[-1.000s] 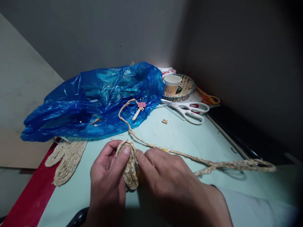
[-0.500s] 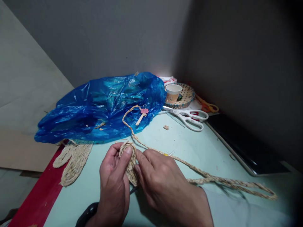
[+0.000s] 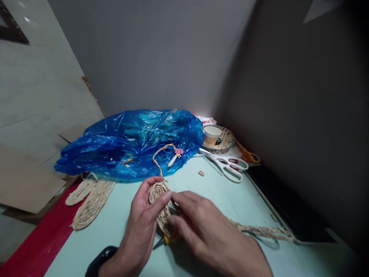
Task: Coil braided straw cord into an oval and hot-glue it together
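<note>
A flat oval coil of braided straw [image 3: 159, 195] is tilted upright between my hands. My left hand [image 3: 141, 219] grips its left side, thumb across the front and fingers behind. At the right edge, my right hand [image 3: 204, 223] has its thumb and fingers closed on the coil. A straw braid [image 3: 157, 158] runs from behind the coil to a pink binder clip [image 3: 179, 151] lying on the blue bag. More of the braid [image 3: 265, 230] lies in a long loop right of my right hand. Below the coil, a dark-tipped tool with a yellow part [image 3: 170, 239] is partly hidden.
A blue plastic bag [image 3: 138, 142] spreads across the back, overlapping a finished-looking straw piece [image 3: 92, 204]. White scissors [image 3: 229, 165], orange scissors [image 3: 249, 156], a paper cup [image 3: 212, 136] in a woven basket [image 3: 227, 144] and a black flat device [image 3: 288, 204] lie at right.
The view has tilted up. My left thumb has shifted toward the coil's right edge, exposing more of its spiral, and the right fingers have straightened. The looped braid at right has drawn nearer my hand.
</note>
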Demonstrator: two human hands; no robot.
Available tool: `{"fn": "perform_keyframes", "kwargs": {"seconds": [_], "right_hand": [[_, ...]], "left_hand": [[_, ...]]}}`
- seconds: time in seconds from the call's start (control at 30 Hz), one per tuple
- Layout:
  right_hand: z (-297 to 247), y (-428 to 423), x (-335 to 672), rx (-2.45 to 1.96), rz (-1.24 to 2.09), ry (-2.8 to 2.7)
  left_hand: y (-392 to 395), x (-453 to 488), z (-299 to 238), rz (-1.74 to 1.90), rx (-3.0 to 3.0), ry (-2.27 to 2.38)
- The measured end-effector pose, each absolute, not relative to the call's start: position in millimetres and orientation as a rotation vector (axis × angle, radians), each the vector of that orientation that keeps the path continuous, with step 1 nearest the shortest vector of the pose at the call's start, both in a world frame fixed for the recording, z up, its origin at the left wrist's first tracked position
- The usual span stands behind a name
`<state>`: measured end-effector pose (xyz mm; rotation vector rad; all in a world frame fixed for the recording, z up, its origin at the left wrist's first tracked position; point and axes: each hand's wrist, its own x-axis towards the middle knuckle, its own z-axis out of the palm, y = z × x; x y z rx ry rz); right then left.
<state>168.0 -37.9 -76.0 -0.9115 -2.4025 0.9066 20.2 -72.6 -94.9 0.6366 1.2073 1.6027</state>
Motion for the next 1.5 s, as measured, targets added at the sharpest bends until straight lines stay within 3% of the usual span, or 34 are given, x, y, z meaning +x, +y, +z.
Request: {"fn": "perform_keyframes", "kwargs": {"seconds": [0.13, 0.33, 1.13, 1.3, 1.5], "right_hand": [[-54.9, -10.4, 176.9, -0.755, 0.802, -2.288], [-44.7, 3.8, 161.8, -0.546, 0.901, -2.367], [-64.3, -0.9, 150.3, -0.829, 1.231, -2.030], [-56.6, 4.1, 155.7, -0.772, 1.370, -2.076], [-45.8, 17.0, 166.6, -0.825, 1.268, -2.071]], "left_hand": [[-70.5, 22.9, -91.2, 1.575, 0.658, 1.174], [-67.2, 31.1, -89.7, 1.589, 0.806, 1.225], [-74.2, 29.7, -112.3, 1.458, 1.184, 1.682], [-69.2, 25.6, -105.8, 1.431, 1.156, 1.620], [-59.4, 15.6, -108.6, 1.434, 1.104, 1.492]]}}
